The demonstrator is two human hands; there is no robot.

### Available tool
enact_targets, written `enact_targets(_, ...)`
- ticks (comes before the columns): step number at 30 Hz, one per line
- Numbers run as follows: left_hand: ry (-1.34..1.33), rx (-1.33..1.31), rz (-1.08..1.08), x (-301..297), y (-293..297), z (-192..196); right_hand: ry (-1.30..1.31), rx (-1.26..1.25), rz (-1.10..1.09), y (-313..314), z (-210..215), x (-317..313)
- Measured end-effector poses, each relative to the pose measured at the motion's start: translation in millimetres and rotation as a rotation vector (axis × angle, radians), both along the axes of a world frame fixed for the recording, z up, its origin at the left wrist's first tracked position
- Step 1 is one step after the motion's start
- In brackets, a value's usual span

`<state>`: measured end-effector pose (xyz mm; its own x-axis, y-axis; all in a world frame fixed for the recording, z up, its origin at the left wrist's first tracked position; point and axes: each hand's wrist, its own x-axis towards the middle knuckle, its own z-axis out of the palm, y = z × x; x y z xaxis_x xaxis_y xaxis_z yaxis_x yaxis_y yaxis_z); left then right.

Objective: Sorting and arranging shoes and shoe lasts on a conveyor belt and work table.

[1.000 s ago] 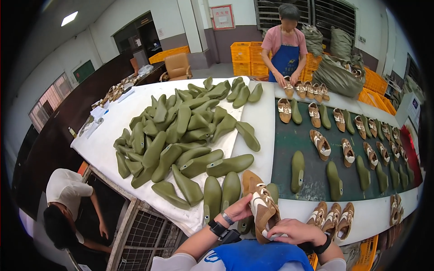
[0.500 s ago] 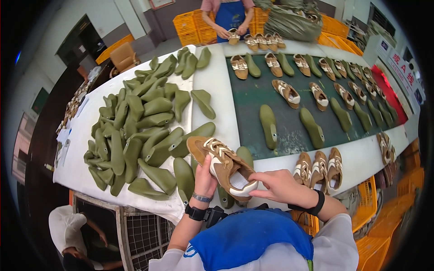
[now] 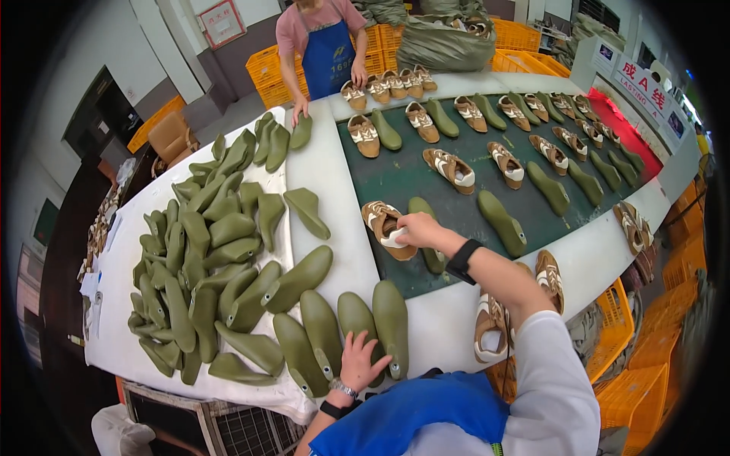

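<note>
Green matting [image 3: 395,178] underlies the right hand's [image 3: 424,230] shoe [image 3: 380,219]; a sack [image 3: 437,49] holds more.

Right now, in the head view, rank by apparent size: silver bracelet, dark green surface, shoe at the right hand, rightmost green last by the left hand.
Largest to smallest:
1. Dark green surface
2. Rightmost green last by the left hand
3. Shoe at the right hand
4. Silver bracelet

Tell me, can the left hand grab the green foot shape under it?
Probably yes: the left hand lies over the near end of that green foot shape, and nothing visible comes between them.
</note>
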<state>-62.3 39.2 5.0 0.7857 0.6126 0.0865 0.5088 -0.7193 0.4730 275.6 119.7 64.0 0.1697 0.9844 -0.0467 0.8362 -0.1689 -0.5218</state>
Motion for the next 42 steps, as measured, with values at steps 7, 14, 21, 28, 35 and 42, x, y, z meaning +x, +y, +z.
enact_targets(7, -0.043, -0.018, 0.007, -2, 3, -3, 0.050, 0.025, -0.347, 75, -52, 20)
enact_targets(14, -0.073, -0.016, 0.016, -3, 2, -6, 0.018, -0.152, 0.087, 51, -52, -23)
enact_targets(21, -0.039, 0.069, 0.067, -12, 0, -4, 0.011, -0.281, 0.565, -16, -28, -100)
enact_targets(28, 0.025, 0.316, 0.499, -78, 11, 29, -0.037, -0.287, 0.492, -84, -43, -162)
enact_targets(35, -0.409, -0.286, 0.685, -138, 35, -43, -0.082, -0.180, 0.330, -104, -55, -213)
enact_targets(42, -0.330, -0.152, 0.678, -101, 26, -55, -0.049, -0.024, 0.381, -105, -61, -213)
